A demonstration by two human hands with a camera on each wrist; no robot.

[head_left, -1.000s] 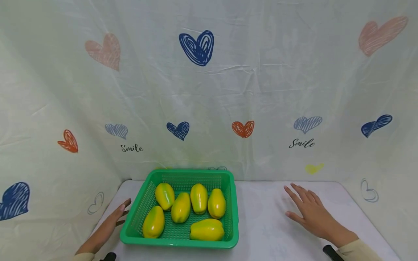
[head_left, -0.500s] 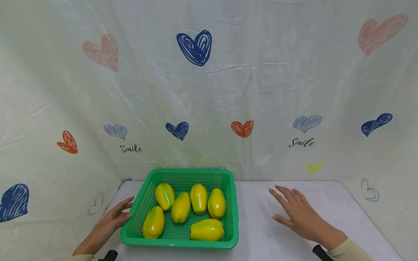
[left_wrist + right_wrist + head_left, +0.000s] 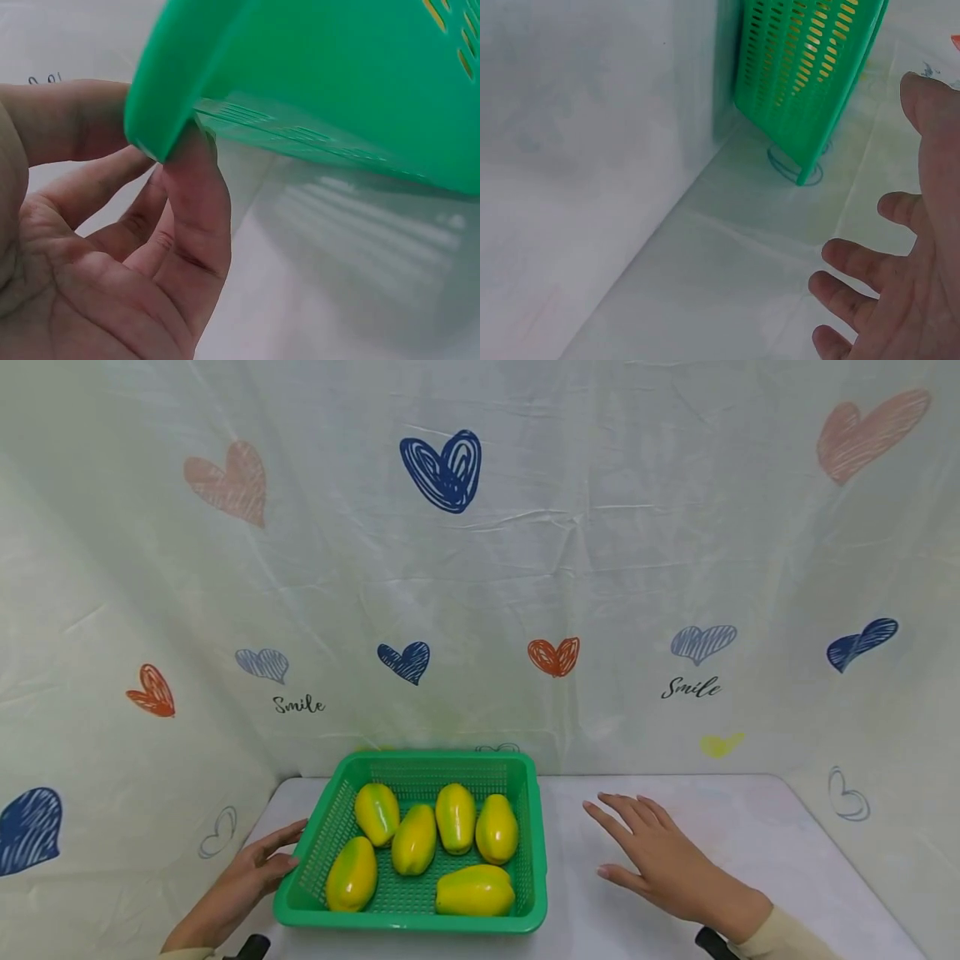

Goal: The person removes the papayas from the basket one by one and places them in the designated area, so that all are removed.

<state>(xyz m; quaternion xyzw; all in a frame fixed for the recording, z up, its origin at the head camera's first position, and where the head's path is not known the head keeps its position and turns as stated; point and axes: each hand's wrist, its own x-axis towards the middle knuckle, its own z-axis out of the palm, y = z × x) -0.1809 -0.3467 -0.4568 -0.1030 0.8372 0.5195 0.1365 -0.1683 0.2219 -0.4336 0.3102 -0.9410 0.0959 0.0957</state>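
The green basket (image 3: 405,922), on the table's (image 3: 573,906) left part, is gripped at its left rim by the left hand (image 3: 238,885), thumb and fingers bent; the right hand (image 3: 667,870) is held spread, empty and apart. If only that side is raised, the six loose yellow fruits (image 3: 476,891) could be set rolling. Clearance is judged tight toward the curtain (image 3: 480,585), ample rightward.

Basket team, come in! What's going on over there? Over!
Left grip pinching rim of green basket. Right grip open, apart from it. Six yellow fruits inside. Nothing seen between right grip and basket.
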